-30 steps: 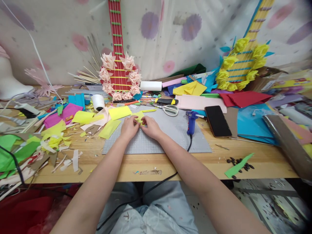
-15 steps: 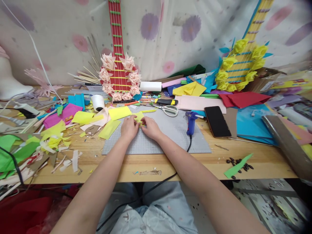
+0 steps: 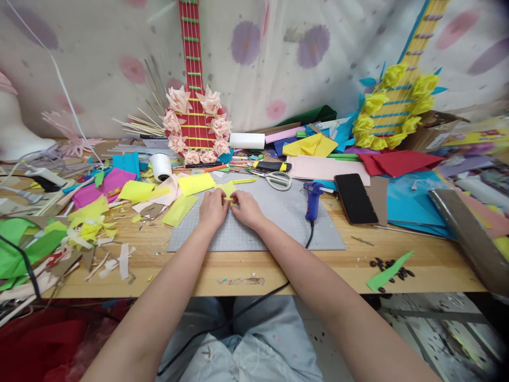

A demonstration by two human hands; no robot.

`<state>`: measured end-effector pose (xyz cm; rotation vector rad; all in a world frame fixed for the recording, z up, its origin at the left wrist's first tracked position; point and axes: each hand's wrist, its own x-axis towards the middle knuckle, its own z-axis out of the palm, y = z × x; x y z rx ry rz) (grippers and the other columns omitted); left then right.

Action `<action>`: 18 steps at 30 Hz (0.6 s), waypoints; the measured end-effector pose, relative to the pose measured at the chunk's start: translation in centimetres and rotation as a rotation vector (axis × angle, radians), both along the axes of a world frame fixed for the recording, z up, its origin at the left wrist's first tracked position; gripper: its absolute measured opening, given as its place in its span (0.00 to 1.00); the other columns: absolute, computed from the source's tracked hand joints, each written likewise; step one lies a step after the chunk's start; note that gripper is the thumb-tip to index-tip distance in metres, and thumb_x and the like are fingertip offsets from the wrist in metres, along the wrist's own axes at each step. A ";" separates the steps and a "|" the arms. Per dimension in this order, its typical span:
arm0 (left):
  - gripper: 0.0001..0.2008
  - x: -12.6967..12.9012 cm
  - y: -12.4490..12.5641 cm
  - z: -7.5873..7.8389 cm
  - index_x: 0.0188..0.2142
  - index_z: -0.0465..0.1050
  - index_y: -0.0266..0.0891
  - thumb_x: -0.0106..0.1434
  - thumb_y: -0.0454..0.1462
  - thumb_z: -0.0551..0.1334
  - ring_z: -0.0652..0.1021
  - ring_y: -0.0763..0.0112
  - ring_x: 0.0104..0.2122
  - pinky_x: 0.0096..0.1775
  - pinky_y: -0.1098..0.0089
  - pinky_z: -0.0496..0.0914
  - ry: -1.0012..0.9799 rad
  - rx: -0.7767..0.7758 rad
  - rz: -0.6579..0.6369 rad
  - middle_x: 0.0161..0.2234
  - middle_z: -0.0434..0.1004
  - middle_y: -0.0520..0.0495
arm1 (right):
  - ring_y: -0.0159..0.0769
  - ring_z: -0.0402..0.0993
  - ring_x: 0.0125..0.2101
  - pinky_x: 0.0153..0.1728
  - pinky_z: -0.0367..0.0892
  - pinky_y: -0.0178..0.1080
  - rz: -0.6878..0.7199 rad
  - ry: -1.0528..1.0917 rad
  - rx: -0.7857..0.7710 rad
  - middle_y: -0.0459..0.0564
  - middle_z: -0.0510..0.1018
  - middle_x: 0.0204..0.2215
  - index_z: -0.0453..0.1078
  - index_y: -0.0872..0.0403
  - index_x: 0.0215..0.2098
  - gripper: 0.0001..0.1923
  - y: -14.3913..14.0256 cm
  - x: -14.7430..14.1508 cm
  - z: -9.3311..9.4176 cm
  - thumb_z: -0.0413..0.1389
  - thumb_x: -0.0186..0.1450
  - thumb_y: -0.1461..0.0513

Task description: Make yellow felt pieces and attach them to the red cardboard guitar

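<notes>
Over the grey cutting mat (image 3: 262,233), my left hand (image 3: 213,207) and my right hand (image 3: 245,208) meet with fingertips almost touching. Both are closed in a pinch on one small piece of yellow paper (image 3: 226,188). Its upper part shows beyond the fingers; the lower part is mostly covered by them. Left of my left hand lie a yellow-green paper sheet (image 3: 180,210) and a bright yellow sheet (image 3: 196,183). A narrow yellow strip (image 3: 243,181) rests just behind my right hand.
Scissors (image 3: 278,181) and a blue glue gun (image 3: 313,201) with a black cord lie to the right, near a phone (image 3: 355,199). Paper scraps (image 3: 93,223) cover the left. Behind stand a red paper guitar (image 3: 194,127) and a yellow one (image 3: 392,114). Seeds (image 3: 403,271) lie front right.
The hands keep their pinch on the yellow paper with hardly any movement. The whole view has shifted very slightly.
</notes>
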<state>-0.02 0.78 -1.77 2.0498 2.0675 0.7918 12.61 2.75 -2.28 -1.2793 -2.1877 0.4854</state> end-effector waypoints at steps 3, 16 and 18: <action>0.04 -0.1 0.1 -0.1 0.31 0.67 0.41 0.58 0.37 0.56 0.67 0.59 0.40 0.41 0.62 0.62 0.082 0.004 -0.027 0.33 0.71 0.43 | 0.37 0.64 0.37 0.41 0.59 0.40 -0.003 -0.008 -0.006 0.51 0.72 0.34 0.63 0.55 0.39 0.10 -0.1 0.0 0.0 0.51 0.57 0.66; 0.08 -1.0 -0.5 -0.2 0.32 0.73 0.44 0.53 0.42 0.60 0.64 0.56 0.45 0.48 0.58 0.60 0.031 0.033 0.001 0.36 0.67 0.44 | 0.39 0.63 0.39 0.42 0.59 0.40 -0.002 -0.029 -0.006 0.52 0.72 0.36 0.63 0.57 0.41 0.11 -0.2 -0.1 0.0 0.50 0.58 0.67; 0.07 -1.0 -0.5 -0.1 0.32 0.73 0.44 0.53 0.40 0.59 0.64 0.56 0.45 0.47 0.58 0.60 0.029 0.021 0.016 0.37 0.68 0.44 | 0.38 0.63 0.39 0.42 0.58 0.40 0.001 -0.036 -0.003 0.52 0.72 0.36 0.63 0.57 0.41 0.11 -0.3 -0.1 0.0 0.50 0.58 0.67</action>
